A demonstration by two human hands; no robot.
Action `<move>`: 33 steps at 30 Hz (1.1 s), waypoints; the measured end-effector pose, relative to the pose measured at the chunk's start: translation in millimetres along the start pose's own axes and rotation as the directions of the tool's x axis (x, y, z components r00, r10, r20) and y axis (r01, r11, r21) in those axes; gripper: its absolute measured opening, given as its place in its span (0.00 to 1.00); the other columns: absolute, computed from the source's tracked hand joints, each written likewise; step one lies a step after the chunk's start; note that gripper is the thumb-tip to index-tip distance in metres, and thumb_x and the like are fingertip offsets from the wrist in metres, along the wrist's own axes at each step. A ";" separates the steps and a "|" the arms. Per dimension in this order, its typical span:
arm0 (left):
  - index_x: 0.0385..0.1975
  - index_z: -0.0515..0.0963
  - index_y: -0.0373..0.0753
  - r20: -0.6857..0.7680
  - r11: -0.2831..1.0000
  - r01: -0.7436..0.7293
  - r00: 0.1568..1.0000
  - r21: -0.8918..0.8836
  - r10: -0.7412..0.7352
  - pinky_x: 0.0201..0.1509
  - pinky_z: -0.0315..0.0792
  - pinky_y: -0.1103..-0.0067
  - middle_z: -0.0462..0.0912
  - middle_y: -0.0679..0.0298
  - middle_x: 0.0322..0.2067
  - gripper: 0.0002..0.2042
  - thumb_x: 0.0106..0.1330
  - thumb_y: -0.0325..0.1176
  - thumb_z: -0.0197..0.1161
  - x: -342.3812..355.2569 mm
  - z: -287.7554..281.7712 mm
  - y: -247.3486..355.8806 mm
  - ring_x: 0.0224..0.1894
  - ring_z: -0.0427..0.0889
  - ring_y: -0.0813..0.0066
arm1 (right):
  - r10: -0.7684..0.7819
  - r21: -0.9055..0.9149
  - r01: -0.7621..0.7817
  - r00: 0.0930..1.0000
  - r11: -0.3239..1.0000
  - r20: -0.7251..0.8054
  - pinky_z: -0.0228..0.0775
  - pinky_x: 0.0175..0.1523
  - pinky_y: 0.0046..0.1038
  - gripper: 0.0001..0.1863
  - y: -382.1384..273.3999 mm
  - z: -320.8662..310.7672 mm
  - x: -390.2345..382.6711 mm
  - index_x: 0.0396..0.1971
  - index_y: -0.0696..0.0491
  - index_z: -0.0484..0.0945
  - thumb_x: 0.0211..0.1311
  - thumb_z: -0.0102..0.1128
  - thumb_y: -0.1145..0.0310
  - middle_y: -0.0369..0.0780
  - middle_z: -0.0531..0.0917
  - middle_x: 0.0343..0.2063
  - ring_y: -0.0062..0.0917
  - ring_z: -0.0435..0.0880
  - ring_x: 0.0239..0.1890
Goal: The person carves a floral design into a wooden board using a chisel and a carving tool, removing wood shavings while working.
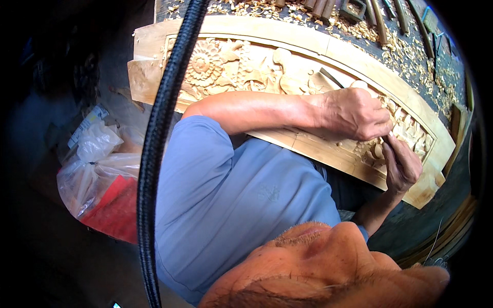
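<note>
Panel: head view; pale carved wood, arched, lying along the near side of the bench in front of the person; plain raised border around the relief; large round flower toward its left end.
Tool: dark, slim, flat-ended; slants through the left fist, one end sticking out above it, the other going down toward the carving.
Left hand: above the panel's right part; fingers curled and clamped on the tool.
Right hand: just below the left, over the carving; fingers bent, tips at the tool's lower part; cannot tell whether they pinch it.
Bench top: wood shavings scattered beyond the panel; wooden-handled tools along the far side.
Person's left: clear plastic bag beside something red.
</note>
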State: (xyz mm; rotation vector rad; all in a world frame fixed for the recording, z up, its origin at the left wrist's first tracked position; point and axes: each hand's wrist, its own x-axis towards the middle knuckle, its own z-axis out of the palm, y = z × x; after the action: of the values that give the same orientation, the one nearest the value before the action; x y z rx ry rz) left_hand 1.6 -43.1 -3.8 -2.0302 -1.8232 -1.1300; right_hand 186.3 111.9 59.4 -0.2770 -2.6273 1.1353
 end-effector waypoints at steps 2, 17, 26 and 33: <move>0.37 0.80 0.43 -0.054 1.000 0.002 0.999 -0.023 -0.003 0.24 0.75 0.77 0.73 0.71 0.27 0.07 0.62 0.36 0.66 1.3 1.8 0.1 0.28 0.82 0.78 | 0.056 -0.017 -0.055 0.998 0.998 0.038 0.80 0.39 0.28 0.17 2.4 -2.9 -2.3 0.46 0.64 0.90 0.55 0.79 0.85 0.49 0.91 0.32 0.33 0.92 0.32; 0.37 0.77 0.46 -0.096 0.990 0.141 0.986 0.024 -0.138 0.29 0.75 0.75 0.71 0.70 0.28 0.08 0.64 0.38 0.67 -1.6 -17.8 2.3 0.30 0.80 0.74 | -0.145 -0.037 0.154 0.973 0.987 0.178 0.83 0.42 0.31 0.20 -13.8 -29.5 33.3 0.51 0.62 0.90 0.57 0.74 0.89 0.52 0.91 0.35 0.36 0.93 0.36; 0.50 0.83 0.49 -0.065 0.988 0.153 0.986 0.008 -0.152 0.26 0.73 0.77 0.72 0.72 0.28 0.13 0.67 0.38 0.66 2.9 -22.3 -14.8 0.28 0.79 0.76 | -0.184 0.006 0.187 0.962 0.982 0.204 0.81 0.38 0.32 0.21 -6.2 -31.5 59.2 0.52 0.63 0.90 0.57 0.74 0.89 0.50 0.91 0.34 0.36 0.92 0.34; 0.45 0.80 0.47 -0.080 0.985 0.173 0.981 -0.027 -0.175 0.28 0.75 0.75 0.74 0.71 0.28 0.09 0.66 0.35 0.64 4.0 -14.1 -16.0 0.30 0.81 0.75 | -0.146 -0.024 0.161 0.943 0.987 0.298 0.75 0.32 0.31 0.24 -5.0 -44.5 74.1 0.52 0.61 0.90 0.52 0.76 0.88 0.46 0.86 0.29 0.33 0.86 0.27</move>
State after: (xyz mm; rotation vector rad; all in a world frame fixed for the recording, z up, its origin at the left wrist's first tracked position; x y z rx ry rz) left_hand -18.9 -44.9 3.2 -1.8344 -1.9869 -1.2621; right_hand 129.8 159.4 104.6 0.0985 -2.8755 1.1389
